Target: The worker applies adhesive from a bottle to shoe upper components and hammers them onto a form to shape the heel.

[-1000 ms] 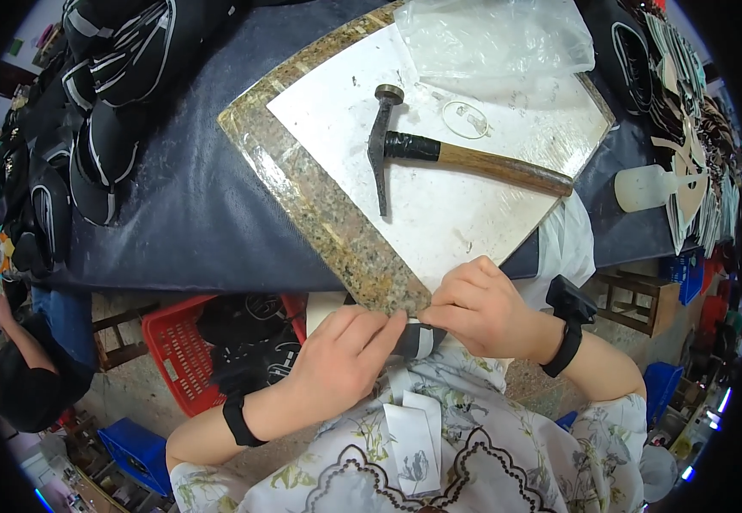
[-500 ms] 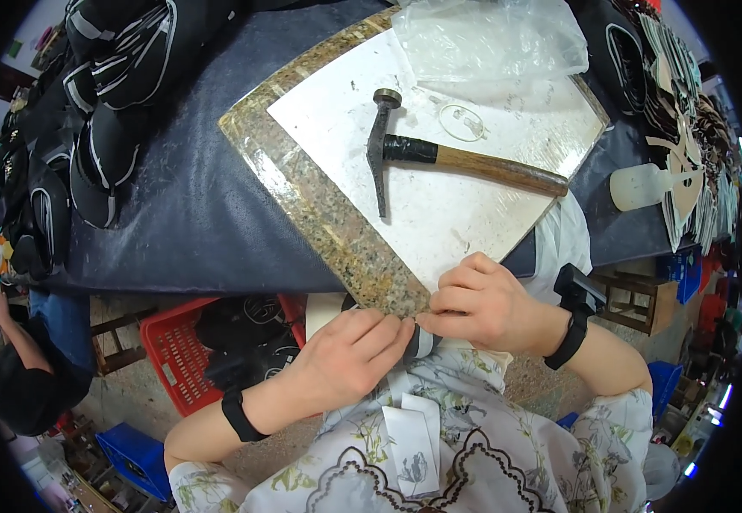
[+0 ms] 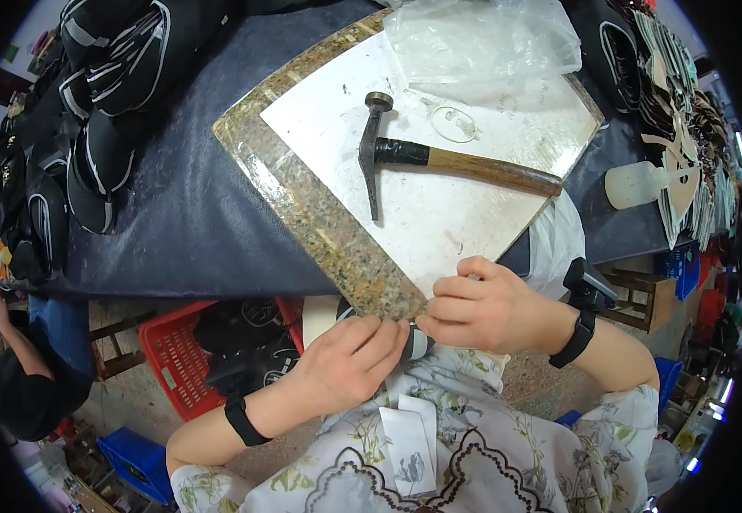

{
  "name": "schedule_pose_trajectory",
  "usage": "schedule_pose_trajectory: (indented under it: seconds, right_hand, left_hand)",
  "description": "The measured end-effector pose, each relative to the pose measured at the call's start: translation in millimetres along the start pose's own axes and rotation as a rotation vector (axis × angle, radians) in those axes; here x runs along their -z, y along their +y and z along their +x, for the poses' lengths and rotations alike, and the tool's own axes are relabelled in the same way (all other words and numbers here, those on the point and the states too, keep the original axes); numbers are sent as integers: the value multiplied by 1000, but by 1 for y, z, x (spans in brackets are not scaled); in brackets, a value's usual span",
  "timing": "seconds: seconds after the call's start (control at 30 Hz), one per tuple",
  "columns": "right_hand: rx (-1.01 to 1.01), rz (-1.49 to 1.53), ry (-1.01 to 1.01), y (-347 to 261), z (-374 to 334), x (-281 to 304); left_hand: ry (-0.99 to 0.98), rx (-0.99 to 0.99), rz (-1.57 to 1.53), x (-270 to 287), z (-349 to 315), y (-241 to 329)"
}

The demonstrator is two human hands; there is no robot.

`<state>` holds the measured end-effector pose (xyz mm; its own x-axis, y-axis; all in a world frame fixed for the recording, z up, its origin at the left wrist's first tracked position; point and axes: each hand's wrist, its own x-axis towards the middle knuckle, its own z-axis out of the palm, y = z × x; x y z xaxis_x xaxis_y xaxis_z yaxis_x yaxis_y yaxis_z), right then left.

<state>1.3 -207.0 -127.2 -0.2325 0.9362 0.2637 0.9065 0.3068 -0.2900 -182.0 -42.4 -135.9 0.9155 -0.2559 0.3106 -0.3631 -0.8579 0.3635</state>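
My left hand (image 3: pixel 352 359) is closed at the near corner of the speckled stone slab (image 3: pixel 290 205), its fingers bent together. Just right of it, my right hand (image 3: pixel 495 309) is closed too, thumb against the curled fingers. Between and beneath the hands shows a dark piece with a white band (image 3: pixel 420 344); the hands mostly hide it, and its kind cannot be made out. Beyond them, a hammer (image 3: pixel 465 169) with a wooden handle and black-wrapped neck lies on the white sheet (image 3: pixel 320 128) covering the slab.
A clear plastic bag (image 3: pixel 482 43) lies across the slab's far side. A translucent squeeze bottle (image 3: pixel 632 185) stands at the right, near stacked cut pieces (image 3: pixel 683 128). Black shoe uppers (image 3: pixel 123 60) pile up at the left. Below the table sits a red basket (image 3: pixel 166 359); a person (image 3: pixel 25 376) is at far left.
My hands have drawn slightly apart, the right one lifting a little away from the left. The view has shifted slightly; the hammer and bag lie as before.
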Motion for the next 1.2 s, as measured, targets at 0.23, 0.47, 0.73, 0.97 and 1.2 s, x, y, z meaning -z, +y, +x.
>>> schedule_pose_trajectory:
  seconds: [0.23, 0.47, 0.73, 0.97, 1.2]
  right_hand:
    - [41, -11, -75, -5, 3, 6]
    - [-261, 24, 114, 33, 19, 24]
    - [-526, -295, 123, 72, 54, 5]
    - [-630, 183, -40, 6, 14, 46]
    - [-622, 200, -212, -35, -12, 54]
  left_hand:
    - [35, 71, -77, -3, 1, -1]
    - [-48, 24, 30, 2, 2, 1]
    - [4, 26, 19, 0, 1, 3]
    - [63, 52, -33, -4, -2, 2]
    - [91, 32, -8, -7, -2, 0]
